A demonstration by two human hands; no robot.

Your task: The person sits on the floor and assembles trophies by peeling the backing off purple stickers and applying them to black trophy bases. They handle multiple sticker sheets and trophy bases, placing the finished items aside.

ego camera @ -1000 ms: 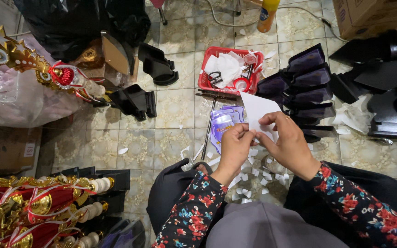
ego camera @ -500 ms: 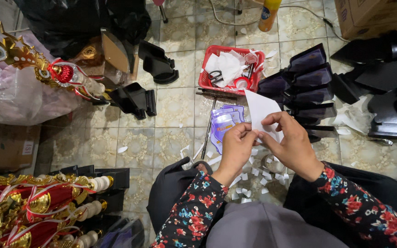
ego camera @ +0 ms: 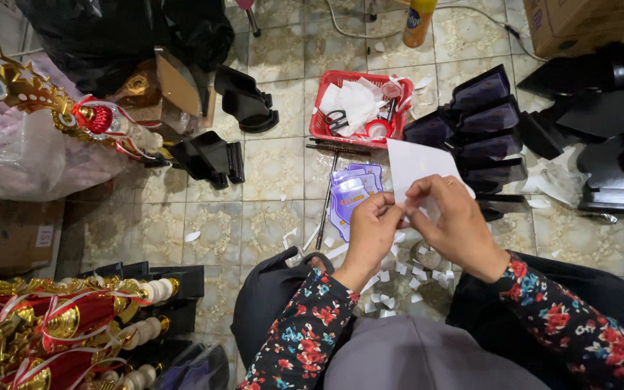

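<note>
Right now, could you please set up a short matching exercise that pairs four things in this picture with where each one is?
Things:
1. white sheet
2. scissors
3. red basket
4. paper scraps

Places:
A. on the tiled floor beyond the hands, next to the row of black bases
B. pinched between the left hand and the right hand
C. scattered on the floor under the hands
D. lying inside the basket among white papers

Pairs: 1-B, 2-D, 3-A, 4-C
</note>
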